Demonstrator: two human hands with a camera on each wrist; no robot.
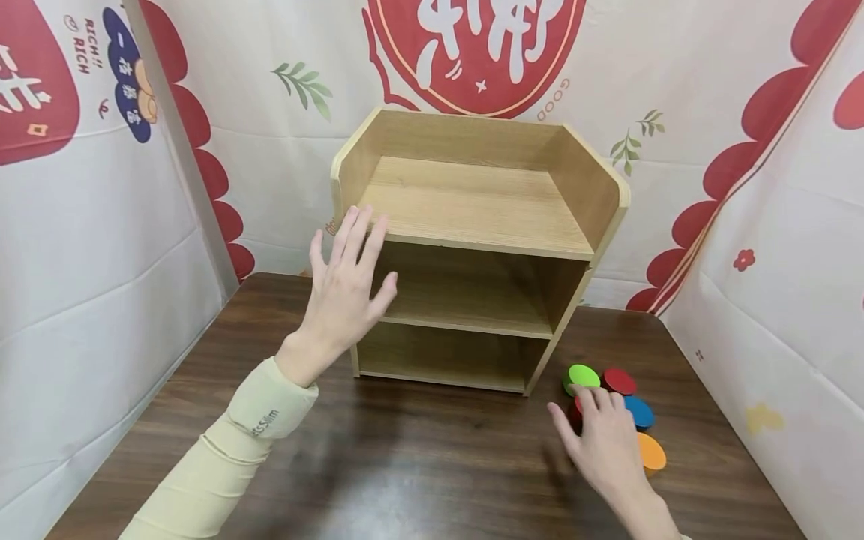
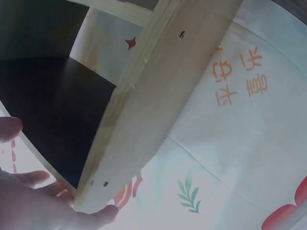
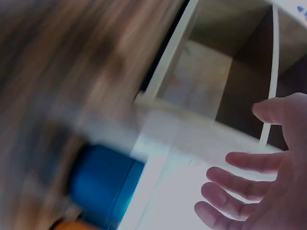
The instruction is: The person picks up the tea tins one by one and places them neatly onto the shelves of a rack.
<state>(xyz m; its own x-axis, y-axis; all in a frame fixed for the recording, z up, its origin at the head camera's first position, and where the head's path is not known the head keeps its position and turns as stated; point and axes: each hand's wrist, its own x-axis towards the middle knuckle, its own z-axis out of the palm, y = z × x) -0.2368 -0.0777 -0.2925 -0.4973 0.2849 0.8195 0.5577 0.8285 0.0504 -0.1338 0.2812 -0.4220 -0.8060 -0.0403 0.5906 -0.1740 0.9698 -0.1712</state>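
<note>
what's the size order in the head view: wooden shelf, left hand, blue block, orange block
1. wooden shelf
2. left hand
3. blue block and orange block: too alike to rank, each partly hidden

Reads "RICH!! RICH" on the left cloth wall (image 1: 88,202), left of the wooden shelf (image 1: 466,199), beside "一夜暴富" on a dark blue patch (image 1: 125,82). Shows "GOOD" on the back cloth (image 1: 270,37), above the shelf's right end, near cut-off white characters on a red disc (image 1: 466,52). Says "etsSlim" on a sleeve (image 1: 270,405) front-left of the shelf; beside the shelf, in the left wrist view, "平安喜乐" in orange on cloth.
</note>
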